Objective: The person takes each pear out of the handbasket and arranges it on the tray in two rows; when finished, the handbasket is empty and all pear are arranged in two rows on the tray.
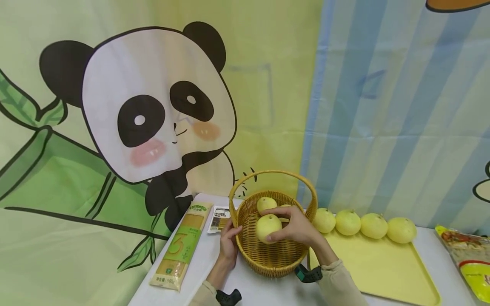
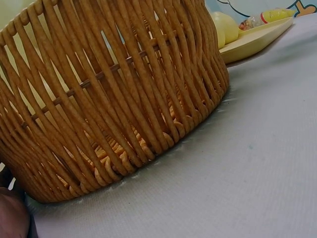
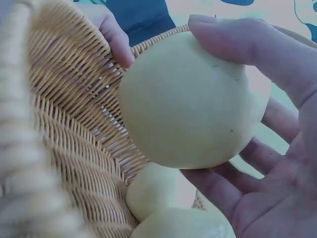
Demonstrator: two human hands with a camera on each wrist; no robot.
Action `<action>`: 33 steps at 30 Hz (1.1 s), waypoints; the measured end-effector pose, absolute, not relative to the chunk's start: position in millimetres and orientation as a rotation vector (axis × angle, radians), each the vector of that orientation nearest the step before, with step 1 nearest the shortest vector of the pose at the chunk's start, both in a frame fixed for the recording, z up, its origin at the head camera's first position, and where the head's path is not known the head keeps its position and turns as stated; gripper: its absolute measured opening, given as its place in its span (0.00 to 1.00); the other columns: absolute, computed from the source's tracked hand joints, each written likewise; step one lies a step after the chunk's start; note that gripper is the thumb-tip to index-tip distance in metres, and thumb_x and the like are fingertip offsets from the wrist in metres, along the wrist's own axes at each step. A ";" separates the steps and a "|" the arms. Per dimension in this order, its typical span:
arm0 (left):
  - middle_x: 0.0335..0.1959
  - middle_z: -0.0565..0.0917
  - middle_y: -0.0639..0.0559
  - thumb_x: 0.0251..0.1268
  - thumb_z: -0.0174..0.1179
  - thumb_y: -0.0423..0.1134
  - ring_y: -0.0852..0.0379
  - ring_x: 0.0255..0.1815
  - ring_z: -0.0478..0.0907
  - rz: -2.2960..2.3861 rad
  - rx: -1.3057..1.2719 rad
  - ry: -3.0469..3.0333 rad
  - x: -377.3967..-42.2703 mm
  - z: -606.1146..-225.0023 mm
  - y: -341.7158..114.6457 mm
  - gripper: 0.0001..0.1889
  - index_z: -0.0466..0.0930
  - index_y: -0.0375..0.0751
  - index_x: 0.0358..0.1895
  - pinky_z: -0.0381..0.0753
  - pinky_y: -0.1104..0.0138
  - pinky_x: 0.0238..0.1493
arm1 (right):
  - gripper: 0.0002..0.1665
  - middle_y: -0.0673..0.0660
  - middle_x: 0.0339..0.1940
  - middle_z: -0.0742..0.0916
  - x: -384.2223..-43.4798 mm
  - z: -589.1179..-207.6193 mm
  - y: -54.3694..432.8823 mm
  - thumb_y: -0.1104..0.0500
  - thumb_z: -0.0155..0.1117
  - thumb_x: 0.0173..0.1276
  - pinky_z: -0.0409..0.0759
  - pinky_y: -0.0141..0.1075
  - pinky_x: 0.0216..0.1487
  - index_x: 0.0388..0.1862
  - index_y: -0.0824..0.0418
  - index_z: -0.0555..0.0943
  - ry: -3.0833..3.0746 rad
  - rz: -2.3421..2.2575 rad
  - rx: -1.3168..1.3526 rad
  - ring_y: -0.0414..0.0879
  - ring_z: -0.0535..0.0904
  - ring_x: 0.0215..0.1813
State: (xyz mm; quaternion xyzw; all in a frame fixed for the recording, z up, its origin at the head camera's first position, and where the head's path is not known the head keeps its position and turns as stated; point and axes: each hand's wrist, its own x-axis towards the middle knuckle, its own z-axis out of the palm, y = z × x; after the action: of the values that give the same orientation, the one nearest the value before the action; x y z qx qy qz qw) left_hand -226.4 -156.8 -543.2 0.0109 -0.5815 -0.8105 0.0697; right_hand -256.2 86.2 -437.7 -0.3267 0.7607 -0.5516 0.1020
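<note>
My right hand (image 1: 296, 225) grips a smooth, pale yellow round fruit (image 1: 268, 229) inside the wicker basket (image 1: 264, 268), its thumb and fingers spread around the sides. In the right wrist view this held fruit (image 3: 190, 106) hides part of the basket wall. Two similar fruits lie in the basket, one of them (image 3: 161, 191) partly covered by the nearer one (image 3: 183, 225). At the basket's left side, my left hand (image 1: 228, 246) holds the rim, thumb over the edge. The left wrist view shows mainly the basket's woven side (image 2: 124, 94).
Several yellow fruits (image 1: 374, 225) line the back edge of a yellow tray (image 1: 386, 267), right of the basket. On the left lie a noodle packet (image 1: 180, 250) and a small white packet (image 1: 219, 219). A colourful bag (image 1: 468, 259) sits far right. The basket's tall handle (image 1: 273, 172) arches above it.
</note>
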 end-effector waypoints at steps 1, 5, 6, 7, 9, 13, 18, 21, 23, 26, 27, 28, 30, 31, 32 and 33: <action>0.78 0.69 0.37 0.71 0.50 0.38 0.43 0.74 0.69 -2.435 0.037 -1.749 -226.2 -542.8 -156.8 0.34 0.65 0.41 0.82 0.70 0.62 0.71 | 0.37 0.62 0.66 0.86 -253.9 -438.9 89.2 0.55 0.88 0.53 0.86 0.50 0.56 0.64 0.48 0.87 2.239 -1.652 -0.961 0.55 0.85 0.60; 0.77 0.69 0.36 0.73 0.49 0.36 0.43 0.73 0.69 -2.443 0.033 -1.736 -225.5 -542.1 -156.5 0.33 0.65 0.43 0.82 0.71 0.62 0.70 | 0.35 0.64 0.66 0.86 -245.0 -441.6 99.5 0.59 0.86 0.56 0.89 0.47 0.52 0.65 0.50 0.86 2.210 -1.752 -0.983 0.52 0.88 0.54; 0.77 0.69 0.37 0.73 0.49 0.36 0.43 0.73 0.69 -2.449 0.035 -1.731 -225.6 -542.1 -156.4 0.33 0.65 0.44 0.82 0.71 0.62 0.70 | 0.35 0.65 0.66 0.86 -243.5 -442.0 101.9 0.60 0.85 0.58 0.89 0.45 0.52 0.66 0.50 0.86 2.206 -1.769 -0.995 0.50 0.89 0.53; 0.77 0.69 0.37 0.73 0.49 0.36 0.42 0.73 0.69 -2.456 0.038 -1.727 -225.7 -542.2 -156.4 0.33 0.66 0.44 0.82 0.71 0.62 0.70 | 0.35 0.65 0.66 0.86 -242.2 -442.2 104.3 0.61 0.84 0.59 0.89 0.44 0.51 0.66 0.51 0.85 2.194 -1.787 -1.009 0.50 0.89 0.53; 0.77 0.69 0.37 0.73 0.49 0.36 0.43 0.73 0.69 -2.466 0.041 -1.718 -225.9 -542.6 -156.4 0.33 0.66 0.45 0.82 0.71 0.62 0.70 | 0.34 0.67 0.65 0.86 -240.3 -441.9 108.9 0.63 0.82 0.60 0.90 0.43 0.49 0.67 0.53 0.85 2.178 -1.812 -1.046 0.49 0.90 0.51; 0.76 0.70 0.37 0.72 0.50 0.37 0.44 0.72 0.70 -2.461 0.046 -1.725 -226.3 -543.7 -156.4 0.33 0.66 0.45 0.81 0.71 0.62 0.70 | 0.34 0.68 0.64 0.86 -238.1 -439.8 119.2 0.65 0.81 0.61 0.90 0.43 0.46 0.68 0.55 0.84 2.182 -1.835 -1.080 0.49 0.90 0.48; 0.76 0.70 0.37 0.72 0.49 0.36 0.43 0.72 0.70 -2.456 0.053 -1.726 -227.4 -543.4 -156.7 0.33 0.67 0.45 0.81 0.70 0.60 0.71 | 0.35 0.69 0.67 0.85 -235.7 -436.4 135.3 0.68 0.80 0.61 0.90 0.43 0.49 0.69 0.60 0.83 2.195 -1.868 -1.102 0.47 0.90 0.54; 0.77 0.69 0.38 0.72 0.49 0.36 0.42 0.73 0.69 -2.456 0.060 -1.731 -227.4 -543.1 -155.7 0.33 0.67 0.46 0.81 0.70 0.60 0.71 | 0.35 0.70 0.67 0.84 -233.2 -435.6 147.5 0.69 0.79 0.62 0.88 0.41 0.55 0.70 0.61 0.82 2.214 -1.880 -1.119 0.44 0.87 0.62; 0.77 0.69 0.38 0.72 0.49 0.36 0.41 0.73 0.69 -2.452 0.059 -1.733 -227.4 -542.8 -155.7 0.33 0.66 0.46 0.81 0.71 0.60 0.71 | 0.36 0.70 0.68 0.84 -232.2 -435.0 154.8 0.70 0.78 0.62 0.87 0.40 0.57 0.70 0.61 0.82 2.227 -1.885 -1.126 0.42 0.84 0.66; 0.77 0.69 0.37 0.71 0.50 0.37 0.42 0.73 0.69 -2.458 0.049 -1.726 -227.4 -542.8 -155.4 0.34 0.66 0.46 0.82 0.71 0.60 0.70 | 0.35 0.67 0.68 0.85 -229.7 -433.4 165.0 0.71 0.78 0.62 0.87 0.39 0.58 0.69 0.60 0.83 2.246 -1.897 -1.113 0.40 0.82 0.69; 0.77 0.69 0.37 0.71 0.50 0.37 0.42 0.73 0.69 -2.460 0.048 -1.724 -227.3 -542.8 -155.3 0.34 0.66 0.46 0.82 0.71 0.60 0.70 | 0.35 0.65 0.68 0.85 -228.7 -432.8 168.0 0.71 0.78 0.61 0.87 0.39 0.58 0.69 0.61 0.83 2.250 -1.901 -1.108 0.39 0.81 0.69; 0.77 0.69 0.37 0.71 0.50 0.37 0.42 0.73 0.69 -2.463 0.046 -1.721 -227.0 -542.9 -155.2 0.34 0.66 0.46 0.82 0.72 0.60 0.70 | 0.35 0.65 0.68 0.85 -228.0 -432.5 170.9 0.71 0.78 0.61 0.87 0.39 0.57 0.69 0.62 0.83 2.244 -1.908 -1.104 0.39 0.81 0.69; 0.77 0.69 0.37 0.71 0.50 0.37 0.42 0.73 0.70 -2.468 0.047 -1.716 -226.7 -542.7 -155.2 0.34 0.66 0.46 0.82 0.72 0.60 0.70 | 0.35 0.63 0.68 0.86 -227.4 -432.1 177.0 0.72 0.77 0.61 0.87 0.39 0.58 0.69 0.66 0.81 2.226 -1.917 -1.116 0.41 0.81 0.70; 0.77 0.69 0.37 0.71 0.51 0.38 0.42 0.73 0.70 -2.468 0.047 -1.718 -226.7 -542.7 -155.3 0.34 0.66 0.46 0.82 0.72 0.60 0.70 | 0.36 0.61 0.67 0.87 -227.9 -432.1 180.3 0.73 0.77 0.61 0.87 0.39 0.58 0.69 0.68 0.81 2.220 -1.917 -1.121 0.42 0.80 0.71; 0.77 0.69 0.37 0.71 0.51 0.38 0.42 0.73 0.70 -2.468 0.048 -1.720 -226.7 -542.7 -155.5 0.34 0.66 0.46 0.82 0.73 0.60 0.70 | 0.36 0.60 0.67 0.87 -228.5 -432.1 183.6 0.73 0.77 0.61 0.87 0.39 0.59 0.70 0.70 0.80 2.213 -1.917 -1.122 0.42 0.80 0.71; 0.76 0.69 0.36 0.71 0.51 0.38 0.42 0.73 0.70 -2.465 0.048 -1.724 -226.8 -542.6 -155.7 0.34 0.66 0.46 0.81 0.73 0.60 0.70 | 0.36 0.60 0.67 0.87 -229.4 -432.4 187.2 0.74 0.76 0.61 0.87 0.39 0.59 0.70 0.71 0.79 2.202 -1.918 -1.124 0.43 0.80 0.72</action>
State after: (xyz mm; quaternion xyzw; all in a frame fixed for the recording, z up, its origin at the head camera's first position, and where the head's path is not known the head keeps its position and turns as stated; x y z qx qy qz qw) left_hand -226.8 -155.7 -542.6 0.0159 -0.5716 -0.8176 0.0666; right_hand -229.4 187.2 -432.4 -0.3591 0.7038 -0.6129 0.0065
